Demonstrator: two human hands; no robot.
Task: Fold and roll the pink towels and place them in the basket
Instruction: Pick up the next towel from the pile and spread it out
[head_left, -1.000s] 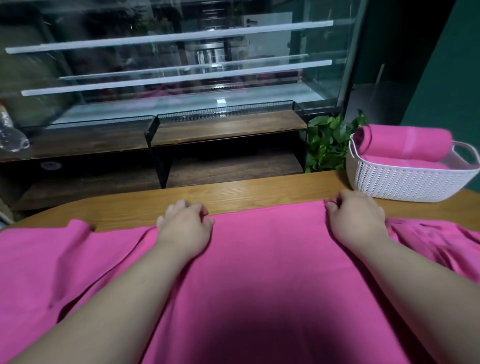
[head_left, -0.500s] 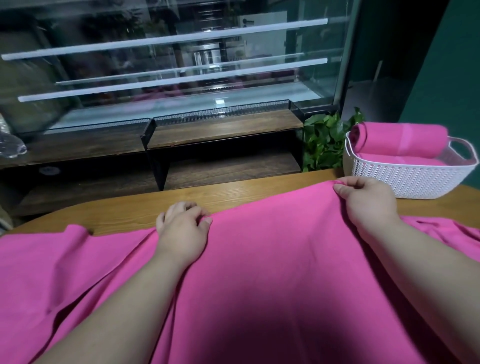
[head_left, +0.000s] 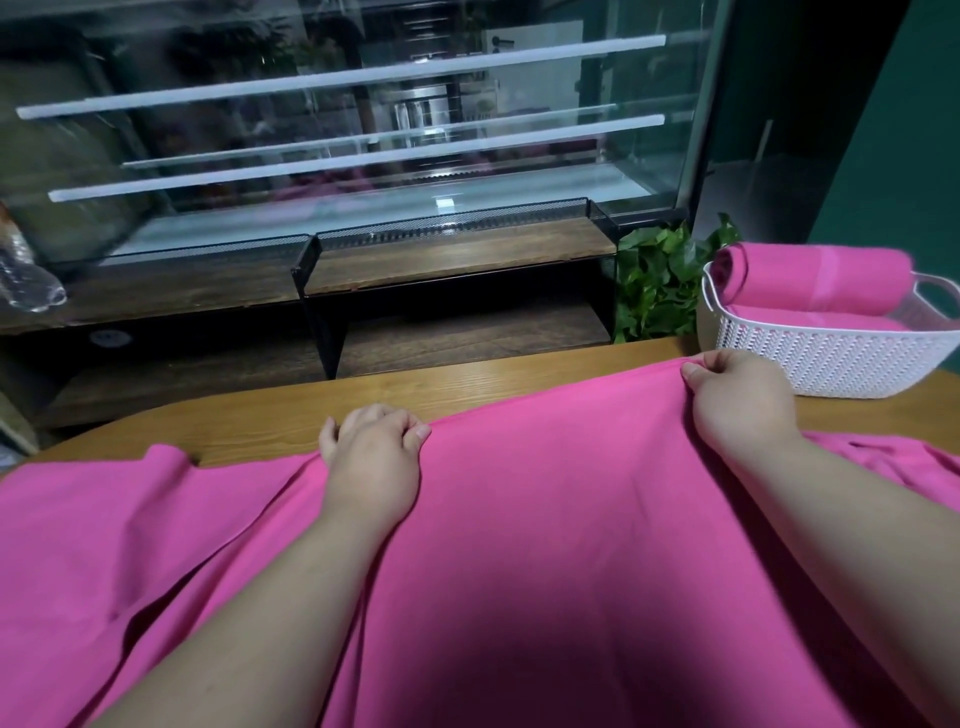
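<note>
A large pink towel lies spread over the near part of the wooden table. My left hand pinches its far edge at the centre-left. My right hand grips the same edge further right and holds it lifted, close to the basket. The white woven basket stands at the table's far right with a rolled pink towel on top of another inside it.
A green leafy plant stands behind the table beside the basket. Beyond the table's far edge are a dark wood-and-metal shelf and a glass display case. A clear plastic bottle lies at the far left.
Both hands went from lying flat on the towel to pinching its far edge. The right hand has drawn that edge up and away, toward the basket.
</note>
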